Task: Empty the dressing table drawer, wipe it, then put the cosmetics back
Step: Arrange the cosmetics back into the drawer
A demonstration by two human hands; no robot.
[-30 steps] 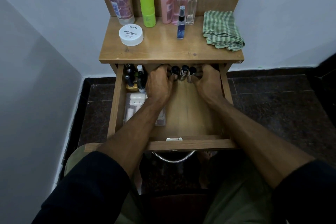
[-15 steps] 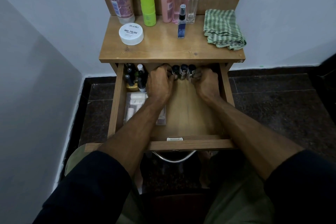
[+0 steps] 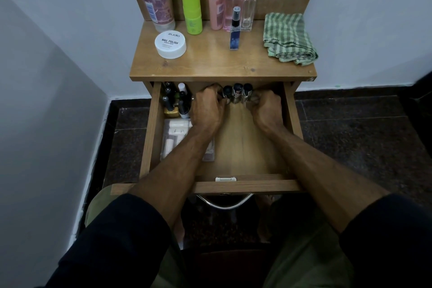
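At the open drawer (image 3: 152, 133) back, upright lipsticks (image 3: 237, 93) stand between left hand (image 3: 208, 110) and right hand (image 3: 266, 110), both curled against them; a firm hold can't be confirmed.

My left hand (image 3: 208, 110) and right hand (image 3: 266, 108) curl around a row of dark-capped tubes (image 3: 237, 92) at the back of the open drawer (image 3: 245, 186); nail polish bottles (image 3: 175, 100) stand left.
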